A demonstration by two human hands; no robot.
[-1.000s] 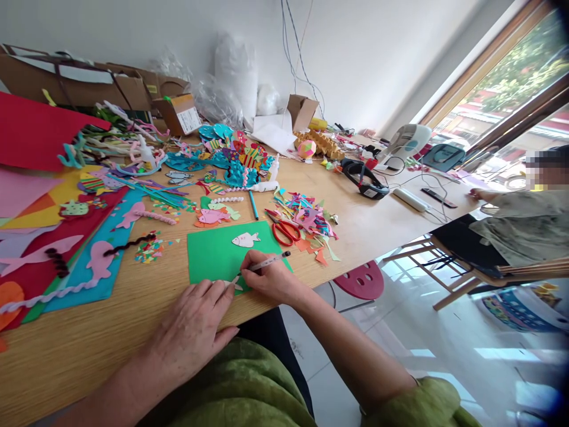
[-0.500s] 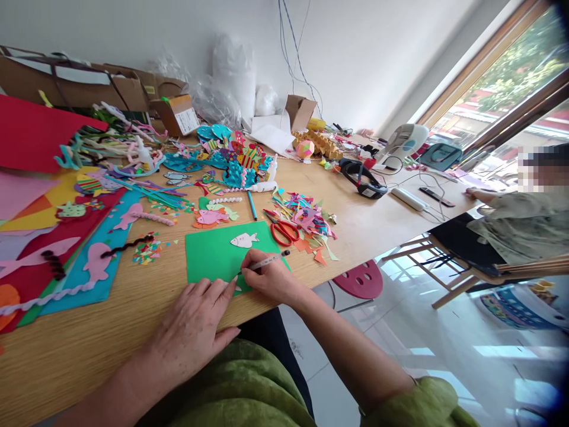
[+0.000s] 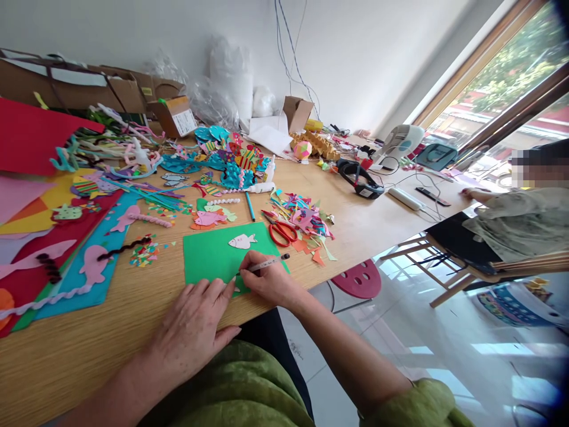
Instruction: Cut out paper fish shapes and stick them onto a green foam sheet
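A sheet of green paper (image 3: 208, 252) lies at the table's near edge. My right hand (image 3: 267, 279) is closed around a pen (image 3: 268, 263), its tip down on the sheet close to my left fingertips. Flat over the sheet's lower left corner rests my left hand (image 3: 200, 314), fingers stretched out, thumb apart. Under its fingertips a small pale paper piece (image 3: 236, 290) shows in part; its shape is mostly hidden. Above the pen, a white paper fish (image 3: 242, 241) with dark outlines lies on the green. Red-handled scissors (image 3: 283, 233) touch the sheet's right side.
Paper scraps (image 3: 306, 216) are heaped beyond the scissors. A teal marker (image 3: 249, 206) and pink paper fish (image 3: 208, 218) lie behind the sheet. Coloured sheets (image 3: 113, 261) cover the left. A headset (image 3: 361, 179) sits farther right. Another person (image 3: 515, 219) sits at the far right.
The whole view has shifted very slightly. Both hands, the pen and the green sheet keep nearly the same places relative to each other.
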